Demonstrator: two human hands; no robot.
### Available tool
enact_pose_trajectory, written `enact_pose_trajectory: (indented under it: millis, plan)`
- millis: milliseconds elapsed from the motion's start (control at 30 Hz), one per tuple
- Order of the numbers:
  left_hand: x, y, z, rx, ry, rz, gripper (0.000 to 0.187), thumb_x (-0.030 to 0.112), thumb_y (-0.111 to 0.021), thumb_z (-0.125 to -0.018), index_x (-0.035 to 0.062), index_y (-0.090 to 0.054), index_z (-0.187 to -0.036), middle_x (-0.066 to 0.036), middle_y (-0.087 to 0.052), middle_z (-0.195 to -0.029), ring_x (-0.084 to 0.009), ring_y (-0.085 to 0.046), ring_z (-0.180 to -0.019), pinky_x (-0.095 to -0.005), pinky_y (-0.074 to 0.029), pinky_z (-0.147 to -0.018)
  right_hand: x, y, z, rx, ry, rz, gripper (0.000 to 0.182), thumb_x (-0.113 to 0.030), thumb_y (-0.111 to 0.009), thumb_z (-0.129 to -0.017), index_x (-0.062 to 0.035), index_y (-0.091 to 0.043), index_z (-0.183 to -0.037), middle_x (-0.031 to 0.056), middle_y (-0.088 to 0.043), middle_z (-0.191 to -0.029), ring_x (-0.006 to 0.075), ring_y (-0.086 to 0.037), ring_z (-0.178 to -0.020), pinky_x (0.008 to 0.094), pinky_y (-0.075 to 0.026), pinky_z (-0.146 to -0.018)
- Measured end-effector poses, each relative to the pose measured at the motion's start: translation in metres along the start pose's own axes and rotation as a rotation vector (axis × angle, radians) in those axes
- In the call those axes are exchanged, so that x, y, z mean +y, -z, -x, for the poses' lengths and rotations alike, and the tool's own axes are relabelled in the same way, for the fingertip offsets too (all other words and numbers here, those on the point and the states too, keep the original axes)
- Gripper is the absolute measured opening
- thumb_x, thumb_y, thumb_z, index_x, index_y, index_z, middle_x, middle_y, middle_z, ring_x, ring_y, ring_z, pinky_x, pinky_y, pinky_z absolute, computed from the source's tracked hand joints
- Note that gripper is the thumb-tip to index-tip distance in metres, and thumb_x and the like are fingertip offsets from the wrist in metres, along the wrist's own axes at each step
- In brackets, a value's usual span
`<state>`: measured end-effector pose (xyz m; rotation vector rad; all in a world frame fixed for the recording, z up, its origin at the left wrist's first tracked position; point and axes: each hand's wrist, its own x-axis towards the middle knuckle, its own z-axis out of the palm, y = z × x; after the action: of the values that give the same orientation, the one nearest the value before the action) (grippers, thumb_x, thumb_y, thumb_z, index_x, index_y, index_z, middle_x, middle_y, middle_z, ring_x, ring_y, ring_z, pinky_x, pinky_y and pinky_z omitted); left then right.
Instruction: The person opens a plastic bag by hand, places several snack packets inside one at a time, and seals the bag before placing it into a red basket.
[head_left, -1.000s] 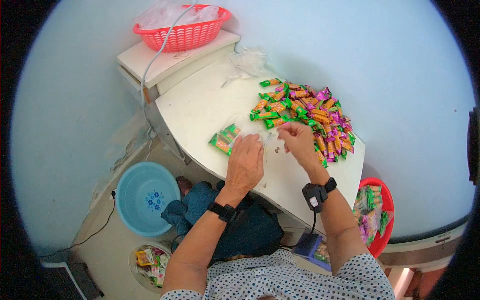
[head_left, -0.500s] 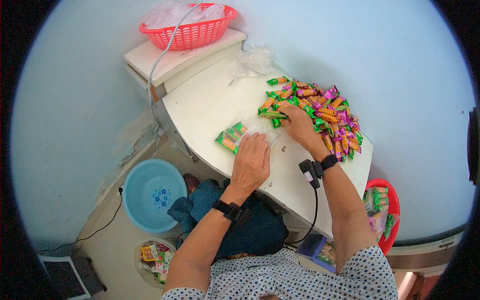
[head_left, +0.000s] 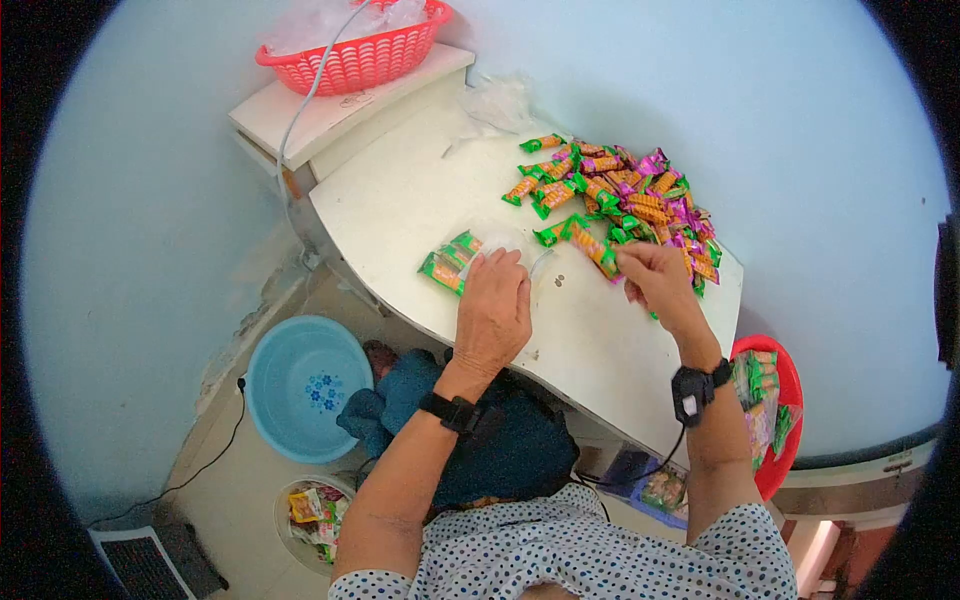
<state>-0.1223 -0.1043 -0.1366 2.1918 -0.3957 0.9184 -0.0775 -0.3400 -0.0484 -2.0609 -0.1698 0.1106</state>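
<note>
Near the front edge of the white table (head_left: 400, 190), my left hand (head_left: 492, 305) has its fingers together over the open end of a clear plastic bag (head_left: 500, 238). Several green-and-orange snack packets (head_left: 450, 263) lie inside that bag, at its left end. My right hand (head_left: 660, 285) pinches one small orange packet with green ends (head_left: 592, 248) by its right end, above the table. Beside it, a heap of similar orange, green and purple packets (head_left: 640, 200) lies toward the wall. My left palm and fingertips are partly hidden.
A red basket (head_left: 350, 68) of clear bags stands on a raised shelf at the back left. Another red basket (head_left: 785, 400) with filled bags is at the right. On the floor are a blue basin (head_left: 310, 390) and a bin (head_left: 318, 520) of wrappers. A cable hangs from my right wrist.
My right hand has moved right and toward me, away from the heap's left side, with a packet in its fingers. My left hand stays on the bag.
</note>
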Motion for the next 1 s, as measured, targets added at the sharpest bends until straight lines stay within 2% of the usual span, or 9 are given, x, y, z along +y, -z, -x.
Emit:
enact_pose_trajectory:
  millis: [33,133,367,567,667,1000]
  plan:
    - [0.001,0.001,-0.001,-0.002,0.001,0.000,0.014,0.008,-0.058,-0.092,0.0006,-0.057,-0.103,-0.019,-0.062,-0.120,-0.0379,-0.057,-0.119,-0.0528,-0.039,-0.108,0.001,0.002,0.010,-0.053,-0.076,-0.077,0.020,-0.014,-0.062,-0.094,0.0028,-0.073,-0.100,0.0018,-0.066,-0.069,0.0048,-0.053,-0.049,0.0226,-0.038,-0.042]
    - [0.001,0.000,0.000,-0.006,0.001,0.005,0.014,0.008,-0.058,-0.092,0.0003,-0.057,-0.103,-0.019,-0.062,-0.121,-0.0380,-0.057,-0.119,-0.0529,-0.038,-0.108,0.002,0.001,0.030,-0.176,-0.127,-0.211,0.020,-0.015,-0.063,-0.095,0.0027,-0.072,-0.100,0.0023,-0.065,-0.070,0.0051,-0.052,-0.047,0.0219,-0.037,-0.040]
    - [0.000,0.001,0.000,-0.008,-0.012,0.030,0.013,0.009,-0.057,-0.093,0.0009,-0.056,-0.103,-0.019,-0.061,-0.122,-0.0386,-0.056,-0.120,-0.0533,-0.038,-0.109,0.008,-0.032,0.019,-0.259,-0.139,-0.210,0.027,-0.021,-0.062,-0.097,0.0039,-0.071,-0.102,0.0021,-0.066,-0.070,0.0051,-0.052,-0.047,0.0222,-0.037,-0.040]
    - [0.003,0.002,-0.001,-0.020,-0.010,0.020,0.014,0.010,-0.056,-0.094,0.0010,-0.056,-0.104,-0.019,-0.060,-0.126,-0.0382,-0.055,-0.122,-0.0534,-0.037,-0.109,0.010,-0.058,0.006,-0.203,-0.113,-0.345,0.026,-0.021,-0.064,-0.097,0.0036,-0.070,-0.101,0.0027,-0.066,-0.072,0.0055,-0.051,-0.047,0.0218,-0.035,-0.040]
    - [0.002,0.001,0.000,-0.026,-0.017,0.011,0.014,0.010,-0.056,-0.094,0.0008,-0.056,-0.105,-0.019,-0.059,-0.127,-0.0379,-0.054,-0.124,-0.0531,-0.037,-0.109,0.003,-0.063,0.001,-0.209,-0.109,-0.301,0.023,-0.017,-0.063,-0.098,0.0027,-0.068,-0.109,0.0020,-0.067,-0.077,0.0052,-0.053,-0.050,0.0200,-0.039,-0.043]
    - [0.004,0.004,-0.002,-0.054,-0.007,0.009,0.014,0.011,-0.054,-0.095,0.0007,-0.056,-0.105,-0.019,-0.058,-0.129,-0.0374,-0.052,-0.126,-0.0517,-0.036,-0.111,0.014,-0.083,-0.017,-0.169,-0.063,-0.363,0.016,-0.008,-0.067,-0.091,0.0028,-0.066,-0.103,0.0030,-0.066,-0.072,0.0071,-0.055,-0.048,0.0220,-0.038,-0.039]
